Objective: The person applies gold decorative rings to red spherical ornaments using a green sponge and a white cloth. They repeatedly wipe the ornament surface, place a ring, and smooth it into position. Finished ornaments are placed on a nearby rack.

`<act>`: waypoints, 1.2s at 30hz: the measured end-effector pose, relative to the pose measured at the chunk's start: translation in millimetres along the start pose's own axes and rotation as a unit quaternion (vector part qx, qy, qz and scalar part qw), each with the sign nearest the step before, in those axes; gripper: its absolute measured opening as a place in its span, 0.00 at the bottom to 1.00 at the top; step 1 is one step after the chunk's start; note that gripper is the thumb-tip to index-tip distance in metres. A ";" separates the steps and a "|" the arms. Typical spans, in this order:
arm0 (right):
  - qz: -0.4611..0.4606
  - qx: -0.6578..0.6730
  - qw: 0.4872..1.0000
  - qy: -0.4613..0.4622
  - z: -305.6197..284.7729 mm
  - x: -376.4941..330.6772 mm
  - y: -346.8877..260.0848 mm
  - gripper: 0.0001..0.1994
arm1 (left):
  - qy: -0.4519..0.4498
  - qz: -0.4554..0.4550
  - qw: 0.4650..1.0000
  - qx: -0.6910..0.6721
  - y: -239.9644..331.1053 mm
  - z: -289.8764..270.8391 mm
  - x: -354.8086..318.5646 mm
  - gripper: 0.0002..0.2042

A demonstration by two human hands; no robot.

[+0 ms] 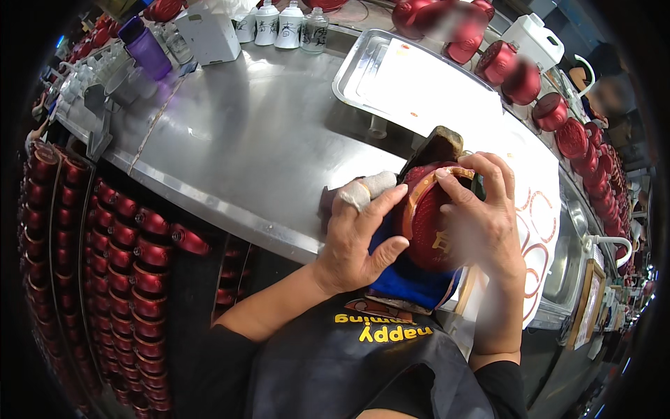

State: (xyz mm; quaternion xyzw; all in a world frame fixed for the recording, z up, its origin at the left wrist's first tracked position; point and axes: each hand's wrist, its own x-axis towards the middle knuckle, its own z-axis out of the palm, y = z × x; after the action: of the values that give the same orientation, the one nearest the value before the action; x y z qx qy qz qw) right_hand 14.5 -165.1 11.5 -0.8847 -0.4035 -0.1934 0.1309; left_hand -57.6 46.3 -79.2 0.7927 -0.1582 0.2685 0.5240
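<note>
A round red vessel (424,248) with a gold mark rests tilted on a blue cloth (401,283) in front of me. Along its upper left side curves a gold-orange decorative strip (419,195). My right hand (492,223) has its thumb and fingers closed on the strip's upper end, at the vessel's top. Against the vessel's left side lies my left hand (352,244), fingers stretched along the strip's edge and thumb held apart. A pale wrap (373,188) covers one of its fingers. A dark, worn block (441,143) stands just behind the vessel; the vessel's right side is partly hidden by my right hand.
White sheets with red ring-shaped strips (541,244) lie to the right. A metal tray (342,80) holds a white sheet. Red vessels (549,112) line the far right; more are stacked lower left (146,314). White bottles (289,29) and a purple bottle (145,52) stand at the back.
</note>
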 end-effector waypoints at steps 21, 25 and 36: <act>0.017 -0.003 1.000 0.006 -1.5 -3.8 3.1 0.27 | -0.048 0.086 0.982 0.162 -6.8 0.5 15.3 0.30; 0.040 0.000 0.999 0.026 -5.7 -8.5 6.3 0.27 | -0.056 0.131 0.976 0.167 -10.2 -4.9 28.0 0.30; 0.103 0.010 0.994 0.039 -9.3 -37.8 12.6 0.24 | -0.092 0.192 0.962 0.171 -21.3 -6.0 56.2 0.30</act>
State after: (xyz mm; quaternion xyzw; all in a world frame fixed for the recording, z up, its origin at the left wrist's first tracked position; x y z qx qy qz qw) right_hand -0.7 -201.9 1.9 -0.9121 -0.3064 -0.2090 0.1747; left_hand -2.5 62.0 -60.0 0.8466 -0.3062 0.3130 0.3025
